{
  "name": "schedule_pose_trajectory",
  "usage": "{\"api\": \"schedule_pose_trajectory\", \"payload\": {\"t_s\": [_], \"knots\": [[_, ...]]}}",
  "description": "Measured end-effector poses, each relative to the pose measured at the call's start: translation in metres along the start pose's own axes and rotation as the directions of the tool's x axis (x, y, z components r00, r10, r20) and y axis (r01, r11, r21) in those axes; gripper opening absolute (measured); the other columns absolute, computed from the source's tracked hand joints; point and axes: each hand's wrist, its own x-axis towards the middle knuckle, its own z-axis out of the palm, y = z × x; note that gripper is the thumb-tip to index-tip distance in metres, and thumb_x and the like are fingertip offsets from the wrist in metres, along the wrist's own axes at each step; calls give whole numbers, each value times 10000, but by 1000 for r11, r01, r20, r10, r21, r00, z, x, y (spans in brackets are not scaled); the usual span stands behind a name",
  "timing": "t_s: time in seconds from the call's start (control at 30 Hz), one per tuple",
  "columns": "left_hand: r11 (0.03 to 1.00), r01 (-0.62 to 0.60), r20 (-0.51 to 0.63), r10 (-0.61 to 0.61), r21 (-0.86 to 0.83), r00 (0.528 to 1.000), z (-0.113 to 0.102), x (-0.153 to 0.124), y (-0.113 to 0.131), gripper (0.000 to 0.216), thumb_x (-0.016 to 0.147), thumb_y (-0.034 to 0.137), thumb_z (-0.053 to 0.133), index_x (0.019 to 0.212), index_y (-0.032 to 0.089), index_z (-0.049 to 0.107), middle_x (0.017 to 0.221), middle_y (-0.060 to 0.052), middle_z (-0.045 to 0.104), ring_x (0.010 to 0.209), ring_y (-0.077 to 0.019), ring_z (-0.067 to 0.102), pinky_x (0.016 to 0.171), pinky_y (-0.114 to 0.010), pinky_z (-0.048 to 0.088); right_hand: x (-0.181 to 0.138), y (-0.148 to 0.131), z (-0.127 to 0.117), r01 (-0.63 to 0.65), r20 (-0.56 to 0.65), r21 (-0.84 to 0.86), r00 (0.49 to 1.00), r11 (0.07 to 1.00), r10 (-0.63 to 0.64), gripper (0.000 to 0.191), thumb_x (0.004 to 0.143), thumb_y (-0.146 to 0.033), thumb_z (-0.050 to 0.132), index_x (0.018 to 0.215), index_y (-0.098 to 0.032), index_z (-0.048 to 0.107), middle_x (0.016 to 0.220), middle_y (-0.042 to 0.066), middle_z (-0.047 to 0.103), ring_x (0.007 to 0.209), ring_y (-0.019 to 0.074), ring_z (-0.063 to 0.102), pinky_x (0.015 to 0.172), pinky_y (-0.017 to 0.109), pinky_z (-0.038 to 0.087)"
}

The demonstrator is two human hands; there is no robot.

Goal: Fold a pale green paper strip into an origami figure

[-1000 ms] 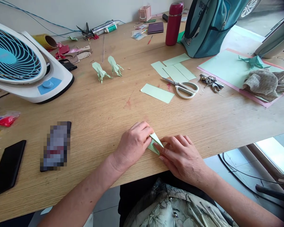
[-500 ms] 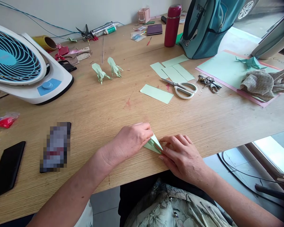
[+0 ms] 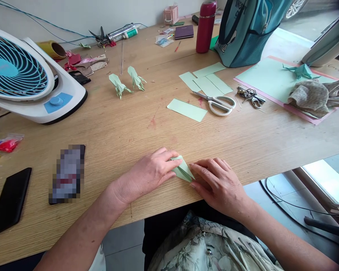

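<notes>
A small piece of folded light-green paper (image 3: 183, 169) lies at the table's front edge between my two hands. My left hand (image 3: 155, 167) has its fingertips over the paper's left part and grips it there. At the paper's pointed right end, my right hand (image 3: 217, 182) pinches the tip between thumb and fingers. Creased layers show along the middle of the paper. Farther off lie a flat green paper strip (image 3: 187, 110) and white-handled scissors (image 3: 219, 104). Two folded green paper figures (image 3: 136, 78) stand at the back left.
A fan (image 3: 56, 86) and two phones, one black (image 3: 9, 203), are on the left. More green strips (image 3: 210, 84), keys (image 3: 251, 97), a red flask (image 3: 206, 28) and a teal bag (image 3: 243, 41) stand or lie at the back. A crumpled cloth (image 3: 313, 98) rests on paper sheets at right.
The raised flap of the folded paper now lies flatter. My left fingers have shifted slightly left and spread over it; my right hand stays by the tip.
</notes>
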Motion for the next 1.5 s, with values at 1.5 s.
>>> {"api": "schedule_pose_trajectory", "payload": {"t_s": [1.5], "knots": [[876,-109,-676,-278,-470,682,20,2,13,103,916,134,658,961,216,701,907,-30,721,856,-139,674,774,-271,547,66,19,-26,-58,-44,678,992,733,119,98,927,-279,652,947,-211,720,885,46,668,823,168,635,717,319,527]]}}
